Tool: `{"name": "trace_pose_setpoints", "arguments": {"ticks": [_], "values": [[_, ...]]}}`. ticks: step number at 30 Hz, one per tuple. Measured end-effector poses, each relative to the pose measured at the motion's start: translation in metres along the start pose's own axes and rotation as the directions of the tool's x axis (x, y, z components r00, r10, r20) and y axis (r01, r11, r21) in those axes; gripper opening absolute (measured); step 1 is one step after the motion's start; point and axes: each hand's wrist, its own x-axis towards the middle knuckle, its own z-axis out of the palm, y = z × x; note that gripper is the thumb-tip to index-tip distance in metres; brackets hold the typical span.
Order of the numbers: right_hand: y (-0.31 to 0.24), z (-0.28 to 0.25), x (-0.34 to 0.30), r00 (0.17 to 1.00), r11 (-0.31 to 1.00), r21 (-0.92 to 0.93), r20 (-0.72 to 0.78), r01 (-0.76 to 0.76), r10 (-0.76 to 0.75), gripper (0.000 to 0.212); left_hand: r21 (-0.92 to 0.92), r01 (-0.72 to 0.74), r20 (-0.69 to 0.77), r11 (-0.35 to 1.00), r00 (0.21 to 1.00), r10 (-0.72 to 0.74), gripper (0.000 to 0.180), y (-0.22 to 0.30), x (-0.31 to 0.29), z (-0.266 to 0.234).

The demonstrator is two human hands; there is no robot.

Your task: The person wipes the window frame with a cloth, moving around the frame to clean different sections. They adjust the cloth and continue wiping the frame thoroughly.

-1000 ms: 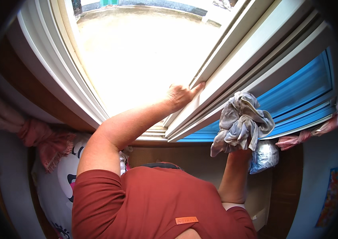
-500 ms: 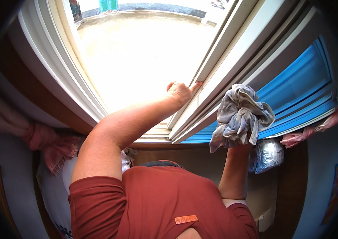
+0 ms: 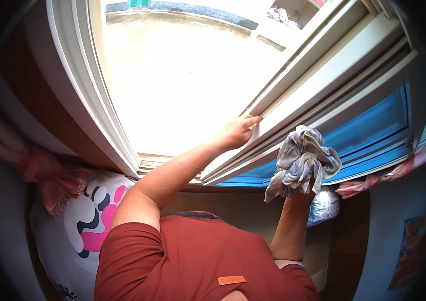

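My left hand (image 3: 238,133) reaches across to the white sliding window frame (image 3: 318,80). Its outstretched index finger touches the frame's edge, and nothing shows in that hand. In front of the blue-looking pane (image 3: 368,123), a crumpled grey-white cloth (image 3: 300,163) is bunched in my raised right hand (image 3: 307,188). Folds of the cloth cover most of that hand's fingers. Left of the frame, the window opening gives onto a bright yard (image 3: 173,55).
Pink curtains are knotted at the left (image 3: 55,175) and right (image 3: 373,183). A shiny silvery bundle (image 3: 324,205) sits beside my right forearm. On the left stands a white surface with a pink and black cartoon print (image 3: 95,220). A colourful picture (image 3: 408,251) hangs at right.
My left hand has shifted slightly down and right along the frame, its finger still touching. The view has turned, bringing more of the cartoon print into sight. The cloth stays in my right hand.
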Motion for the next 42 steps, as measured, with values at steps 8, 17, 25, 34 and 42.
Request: {"name": "trace_pose_setpoints", "arguments": {"ticks": [8,17,25,34,42], "values": [[0.027,0.012,-0.007,0.947,0.455,0.868,0.05,-0.199,0.319,0.03,-0.286,0.083,0.137,0.954,0.99,-0.045,0.05,0.01,0.01,0.011],[0.0,0.015,0.018,0.816,-0.637,0.759,0.449,-0.134,0.363,0.02,-0.013,-0.188,-0.291,0.982,0.94,0.176,0.039,0.032,-0.014,-0.003],[0.006,0.067,0.011,0.717,-0.982,-0.176,0.693,0.07,-0.073,0.017,0.33,0.263,-0.78,0.907,0.616,0.105,0.064,0.031,-0.11,-0.141],[-0.051,0.036,0.039,0.699,-0.815,0.401,0.715,-0.418,-0.007,0.018,0.418,0.425,-0.787,0.803,0.61,0.087,0.083,0.012,-0.105,-0.146],[-0.054,0.037,0.025,0.863,-0.461,0.75,0.5,-0.474,-0.075,0.036,0.375,0.482,-0.764,0.792,0.644,-0.031,0.079,0.026,-0.091,-0.134]]}}
